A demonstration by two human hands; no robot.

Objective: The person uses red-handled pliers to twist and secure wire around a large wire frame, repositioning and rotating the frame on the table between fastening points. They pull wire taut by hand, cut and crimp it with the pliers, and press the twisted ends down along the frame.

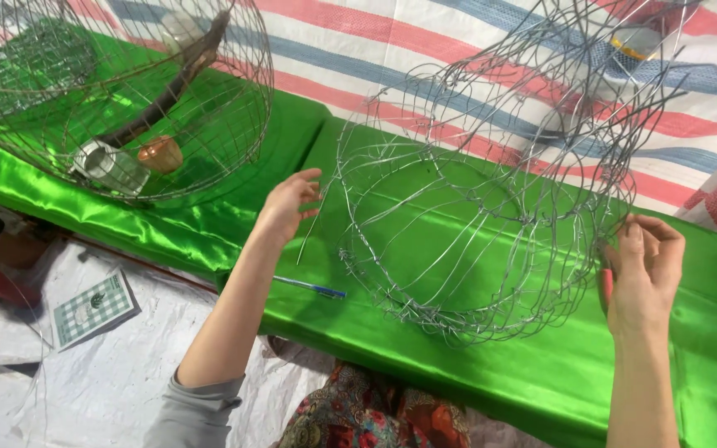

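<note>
A round open wire frame (466, 207) of thin silver wire lies on its side on the shiny green cloth (541, 365). My left hand (288, 203) reaches to the frame's left edge, fingers spread, touching a loose wire end (310, 228) that hangs down. My right hand (645, 270) pinches the wires at the frame's right edge and seems to hold a small red-handled tool (607, 286); most of the tool is hidden by my fingers.
A blue pen (309, 288) lies on the cloth below the frame. A finished wire cage (118, 91) at the upper left holds a perch, a metal cup (109, 166) and a brown cup (160, 154). A checked booklet (91, 307) lies on the white sheet. Striped tarpaulin (425, 50) hangs behind.
</note>
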